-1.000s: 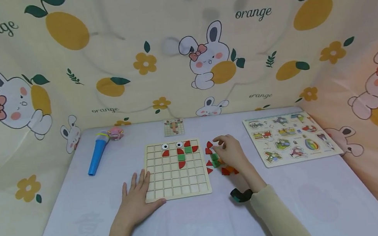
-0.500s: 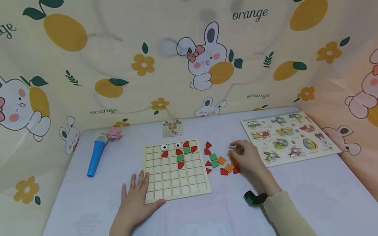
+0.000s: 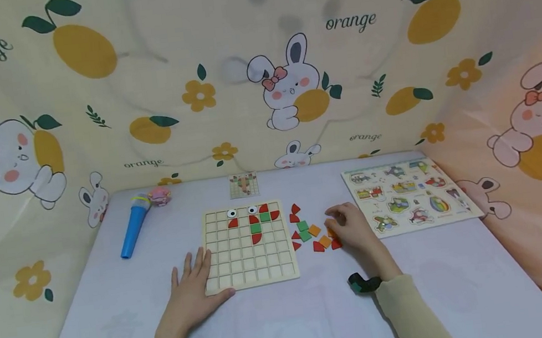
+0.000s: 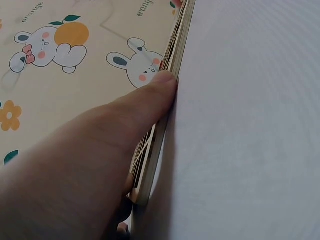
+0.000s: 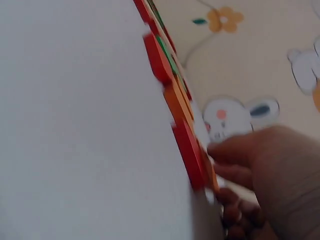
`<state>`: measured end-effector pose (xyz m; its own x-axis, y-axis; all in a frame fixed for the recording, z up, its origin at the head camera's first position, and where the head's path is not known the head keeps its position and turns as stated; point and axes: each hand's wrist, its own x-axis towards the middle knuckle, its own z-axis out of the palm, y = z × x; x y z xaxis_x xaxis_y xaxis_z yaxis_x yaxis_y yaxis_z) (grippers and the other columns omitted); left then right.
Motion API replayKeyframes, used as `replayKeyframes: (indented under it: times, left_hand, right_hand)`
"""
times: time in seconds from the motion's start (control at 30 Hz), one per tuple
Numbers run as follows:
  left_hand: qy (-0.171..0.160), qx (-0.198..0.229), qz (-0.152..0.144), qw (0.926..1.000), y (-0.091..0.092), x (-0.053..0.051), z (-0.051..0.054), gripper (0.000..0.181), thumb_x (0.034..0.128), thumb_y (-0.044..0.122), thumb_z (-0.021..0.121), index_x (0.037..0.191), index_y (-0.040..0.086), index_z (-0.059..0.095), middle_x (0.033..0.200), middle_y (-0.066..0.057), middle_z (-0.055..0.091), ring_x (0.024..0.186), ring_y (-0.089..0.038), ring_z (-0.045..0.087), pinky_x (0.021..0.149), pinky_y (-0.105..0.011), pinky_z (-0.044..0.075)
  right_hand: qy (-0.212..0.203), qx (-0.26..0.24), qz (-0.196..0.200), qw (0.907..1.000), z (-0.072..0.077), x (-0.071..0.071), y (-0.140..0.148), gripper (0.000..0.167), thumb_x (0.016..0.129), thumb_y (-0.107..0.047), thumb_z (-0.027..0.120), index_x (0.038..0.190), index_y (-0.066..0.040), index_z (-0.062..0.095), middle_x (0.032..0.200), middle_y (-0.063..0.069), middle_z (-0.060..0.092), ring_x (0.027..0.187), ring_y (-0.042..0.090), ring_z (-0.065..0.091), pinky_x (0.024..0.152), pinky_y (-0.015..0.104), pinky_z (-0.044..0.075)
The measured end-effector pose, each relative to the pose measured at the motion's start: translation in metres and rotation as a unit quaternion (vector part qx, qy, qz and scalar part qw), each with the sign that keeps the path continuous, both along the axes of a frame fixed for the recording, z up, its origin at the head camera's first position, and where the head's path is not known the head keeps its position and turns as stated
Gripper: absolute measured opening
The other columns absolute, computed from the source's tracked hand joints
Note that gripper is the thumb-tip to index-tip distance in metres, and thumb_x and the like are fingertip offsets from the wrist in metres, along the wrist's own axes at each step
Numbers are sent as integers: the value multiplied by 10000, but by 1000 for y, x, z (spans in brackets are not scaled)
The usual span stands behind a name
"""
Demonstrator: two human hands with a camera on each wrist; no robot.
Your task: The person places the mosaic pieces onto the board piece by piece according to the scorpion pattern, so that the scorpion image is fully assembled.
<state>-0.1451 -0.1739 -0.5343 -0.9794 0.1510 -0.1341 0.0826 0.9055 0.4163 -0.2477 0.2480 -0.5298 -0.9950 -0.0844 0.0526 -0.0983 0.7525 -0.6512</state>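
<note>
A wooden grid board [image 3: 251, 263] lies in the middle of the table, with two eye pieces and several red and green pieces set in its upper cells. My left hand [image 3: 191, 289] is spread at its lower left, fingers on the left edge and thumb at the front corner; the left wrist view shows the thumb [image 4: 145, 102] against the rim. Right of the board, my right hand [image 3: 353, 229], fingers bent, is at an orange piece [image 5: 207, 167] beside a red piece [image 5: 189, 155]. Whether the fingers pinch the orange piece is unclear.
Loose green squares [image 3: 303, 225], orange squares [image 3: 325, 242] and red pieces [image 3: 318, 246] lie between board and right hand. A small pattern card [image 3: 244, 185] stands behind the board. A picture puzzle board [image 3: 405, 198] is at right; a blue toy microphone [image 3: 132, 229] and pink toy [image 3: 160, 196] are at left.
My right hand has moved rightward from the green pieces to the orange piece at the right of the pile, and has stayed there since. The left hand stays on the board.
</note>
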Motion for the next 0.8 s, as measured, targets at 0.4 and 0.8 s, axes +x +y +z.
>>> replayKeyframes:
  times: [0.4,0.8]
  left_hand:
    - [144,32,27,9999,0,1,-4,1214,846,822,645,1688,59,217,1760,-182,152,1619,-497,47,1229,-777,4]
    - [160,16,44,9999,2,0,-3,1219,844,815,653,1686,53,212,1760,-177,149,1621,-494,44,1233,-771,-3]
  right_hand:
    - [-401,594,773,9944,6,-51,-43,392,1008,-257,712,1382,-143,694,1232,151,623,1089,304,569,942,458,551]
    - [-531,669,1280,9881,13,-70,-46,342,1028,-239,681,1358,-155,703,1271,154,629,1112,316,572,1007,488,546]
